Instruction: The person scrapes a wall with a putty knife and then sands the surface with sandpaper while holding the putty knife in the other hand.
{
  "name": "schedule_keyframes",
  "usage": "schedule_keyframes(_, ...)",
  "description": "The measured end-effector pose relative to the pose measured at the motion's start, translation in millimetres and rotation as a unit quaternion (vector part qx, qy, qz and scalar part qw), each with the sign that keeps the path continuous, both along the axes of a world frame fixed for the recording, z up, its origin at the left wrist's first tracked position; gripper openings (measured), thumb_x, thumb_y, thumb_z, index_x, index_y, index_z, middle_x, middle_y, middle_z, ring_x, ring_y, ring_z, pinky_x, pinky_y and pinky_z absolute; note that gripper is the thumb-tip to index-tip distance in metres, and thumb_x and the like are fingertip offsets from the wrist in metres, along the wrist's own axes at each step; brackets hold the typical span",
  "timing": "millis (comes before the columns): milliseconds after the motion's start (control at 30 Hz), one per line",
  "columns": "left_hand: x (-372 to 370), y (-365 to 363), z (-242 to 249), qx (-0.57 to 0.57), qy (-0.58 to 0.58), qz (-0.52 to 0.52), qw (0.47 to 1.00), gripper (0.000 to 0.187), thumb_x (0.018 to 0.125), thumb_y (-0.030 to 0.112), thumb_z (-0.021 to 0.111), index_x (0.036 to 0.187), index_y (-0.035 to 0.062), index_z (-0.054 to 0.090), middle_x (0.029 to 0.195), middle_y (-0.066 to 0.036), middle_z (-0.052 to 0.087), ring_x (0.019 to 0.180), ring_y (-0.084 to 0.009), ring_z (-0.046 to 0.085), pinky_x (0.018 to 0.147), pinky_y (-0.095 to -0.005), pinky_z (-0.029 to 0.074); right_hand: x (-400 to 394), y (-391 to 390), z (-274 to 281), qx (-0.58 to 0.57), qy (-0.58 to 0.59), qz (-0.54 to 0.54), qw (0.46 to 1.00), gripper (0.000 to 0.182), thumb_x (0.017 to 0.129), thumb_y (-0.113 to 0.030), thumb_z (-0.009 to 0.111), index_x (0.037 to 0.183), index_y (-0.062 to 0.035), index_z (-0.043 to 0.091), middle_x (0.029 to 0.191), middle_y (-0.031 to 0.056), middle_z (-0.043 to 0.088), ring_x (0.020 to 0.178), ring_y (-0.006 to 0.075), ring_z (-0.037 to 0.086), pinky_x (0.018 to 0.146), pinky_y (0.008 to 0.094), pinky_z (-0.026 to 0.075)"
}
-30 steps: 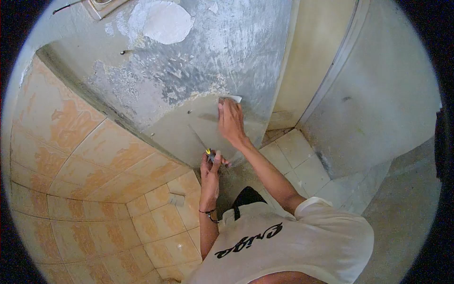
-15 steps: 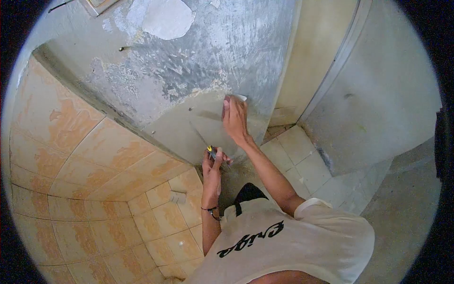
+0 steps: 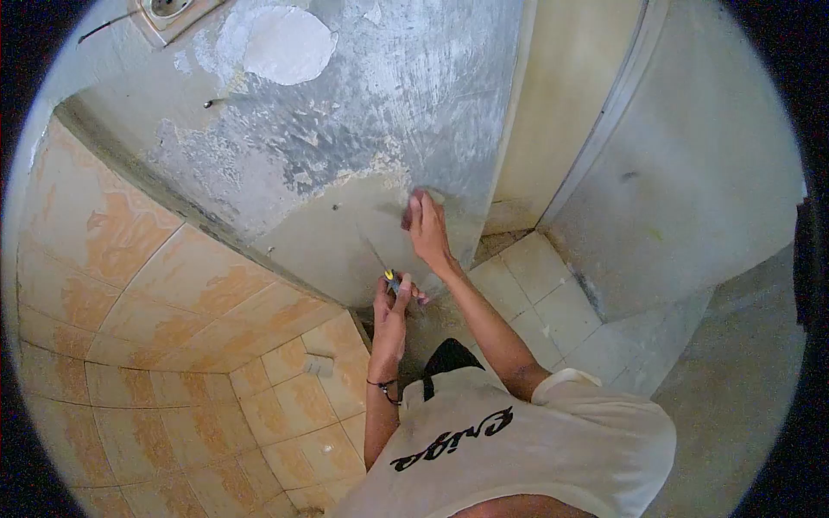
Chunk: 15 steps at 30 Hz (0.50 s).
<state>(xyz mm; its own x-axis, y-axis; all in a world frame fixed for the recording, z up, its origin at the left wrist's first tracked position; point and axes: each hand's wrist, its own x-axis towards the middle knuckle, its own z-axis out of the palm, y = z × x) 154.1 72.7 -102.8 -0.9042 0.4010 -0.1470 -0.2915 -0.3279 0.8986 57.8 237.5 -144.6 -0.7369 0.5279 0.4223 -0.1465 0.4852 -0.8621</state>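
Note:
My left hand [image 3: 393, 315] is closed round the yellow and dark handle of a screwdriver [image 3: 389, 276]. Its thin shaft points up toward the wall. My right hand [image 3: 429, 226] pinches a reddish-brown piece of sandpaper [image 3: 408, 217], mostly hidden by the fingers. That hand is pressed close to the smooth greyish-beige lower part of the wall [image 3: 311, 233]. Just above it runs the ragged edge of peeled paint [image 3: 380, 166], with rough grey and flaking patches beyond.
A round white patch [image 3: 292, 45] and a socket [image 3: 168, 7] are higher on the wall. A screw [image 3: 209, 104] juts out. Orange-marbled tiles [image 3: 129, 233] cover the left side, with a small pale block [image 3: 318, 365] on them. Pale floor tiles [image 3: 540, 268] lie to the right.
My right hand has shifted slightly down along the wall, and the white corner beside its fingers no longer shows. My left hand keeps its hold. The view has shifted a little.

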Motion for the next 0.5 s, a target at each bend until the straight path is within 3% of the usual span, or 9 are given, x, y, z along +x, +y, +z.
schedule_keyframes(33, 1, 0, 1, -0.007, -0.001, 0.001, 1.000, 0.017, 0.104, 0.020, 0.060, 0.112, 0.0083, 0.051, 0.087, -0.001, 0.055, 0.082, -0.0145, 0.058, 0.081, -0.0335, 0.054, 1, 2, -2, -0.063, -0.019, 0.026, 0.998, 0.037, 0.108, -0.023, 0.042, 0.122, 0.0070, 0.058, 0.109, 0.0285, 0.064, 0.100, 0.0473, 0.061, 0.091, 0.0514, 0.045)
schedule_keyframes(233, 5, 6, -11, -0.017, -0.019, -0.015, 1.000, 0.026, 0.105, 0.026, 0.059, 0.115, 0.0040, 0.049, 0.091, -0.004, 0.056, 0.086, -0.0155, 0.058, 0.084, -0.0332, 0.050, -3, 1, 45, -0.003, 0.046, -0.024, 0.999, 0.039, 0.109, -0.026, 0.042, 0.121, 0.0076, 0.058, 0.109, 0.0282, 0.064, 0.101, 0.0477, 0.060, 0.092, 0.0501, 0.046)
schedule_keyframes(367, 8, 6, 5, -0.006, -0.010, -0.020, 1.000, 0.026, 0.105, 0.025, 0.060, 0.115, 0.0045, 0.048, 0.090, -0.003, 0.055, 0.086, -0.0153, 0.058, 0.084, -0.0332, 0.050, -1, 11, 31, -0.012, 0.065, -0.003, 0.998, 0.039, 0.108, -0.027, 0.044, 0.119, 0.0072, 0.058, 0.108, 0.0288, 0.064, 0.104, 0.0478, 0.059, 0.092, 0.0498, 0.046)
schedule_keyframes(500, 2, 5, -7, 0.009, -0.012, -0.001, 1.000, 0.024, 0.105, 0.025, 0.059, 0.115, 0.0052, 0.048, 0.090, -0.003, 0.055, 0.086, -0.0149, 0.057, 0.084, -0.0335, 0.051, -8, 23, 32, 0.031, 0.084, -0.055, 0.994, 0.033, 0.108, -0.024, 0.043, 0.111, 0.0055, 0.057, 0.099, 0.0270, 0.062, 0.096, 0.0466, 0.058, 0.087, 0.0509, 0.045)
